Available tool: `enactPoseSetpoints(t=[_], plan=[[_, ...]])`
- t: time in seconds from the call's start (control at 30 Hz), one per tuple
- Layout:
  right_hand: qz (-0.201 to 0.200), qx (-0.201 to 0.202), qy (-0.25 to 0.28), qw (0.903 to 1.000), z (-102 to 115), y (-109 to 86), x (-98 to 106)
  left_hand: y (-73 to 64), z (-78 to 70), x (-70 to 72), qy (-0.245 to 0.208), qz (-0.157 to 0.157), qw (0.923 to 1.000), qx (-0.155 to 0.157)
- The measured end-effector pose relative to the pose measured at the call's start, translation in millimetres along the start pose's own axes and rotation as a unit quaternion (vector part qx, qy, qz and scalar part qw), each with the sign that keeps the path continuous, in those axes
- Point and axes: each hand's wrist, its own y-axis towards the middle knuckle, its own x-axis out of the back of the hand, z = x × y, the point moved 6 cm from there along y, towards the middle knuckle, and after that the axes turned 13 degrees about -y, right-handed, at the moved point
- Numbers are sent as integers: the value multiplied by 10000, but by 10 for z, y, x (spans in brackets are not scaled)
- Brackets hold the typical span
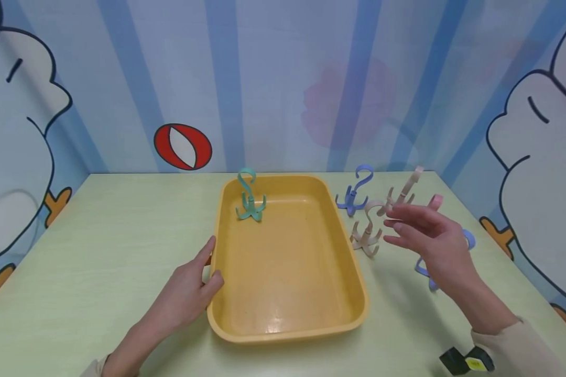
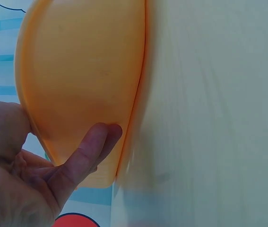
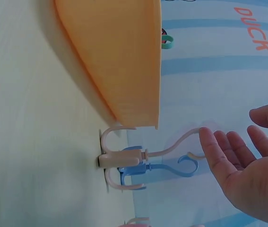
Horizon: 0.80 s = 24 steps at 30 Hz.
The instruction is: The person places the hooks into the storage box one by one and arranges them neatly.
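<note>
A yellow tray (image 1: 287,336) stands on the table, a green multi-prong hanging hook (image 1: 251,209) inside its far left corner. My left hand (image 1: 186,296) grips the tray's left side, thumb over the rim and fingers along the outer wall (image 2: 86,71). To the tray's right, my right hand (image 1: 436,246) is raised with loosely extended fingers and nothing in them. Close by its fingertips are a beige hook (image 1: 367,240) beside the tray and a pale pink hook (image 1: 407,186) farther back. Partly hidden behind this hand are a pink hook (image 1: 435,202) and a blue-purple hook (image 1: 470,240).
Another blue-purple hook (image 1: 351,200) stands near the tray's far right corner. Behind the pale green table (image 1: 122,235) rises a blue striped backdrop (image 1: 273,104) with cartoon prints. A black item with a yellow patch (image 1: 475,363) is at the right sleeve.
</note>
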Motion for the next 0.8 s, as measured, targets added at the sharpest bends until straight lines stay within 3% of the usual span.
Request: enactPoseSetpoints(t=[0.33, 0.67, 0.8], plan=[[-113, -252, -294, 9992, -155, -177, 171, 9, -8, 9, 97, -25, 9999, -52], [-157, -385, -242, 9988, -290, -336, 324, 8, 5, 8, 45, -55, 10000, -38], [-109, -366, 14, 9993, -329, -408, 400, 13, 7, 5, 44, -52, 10000, 12]])
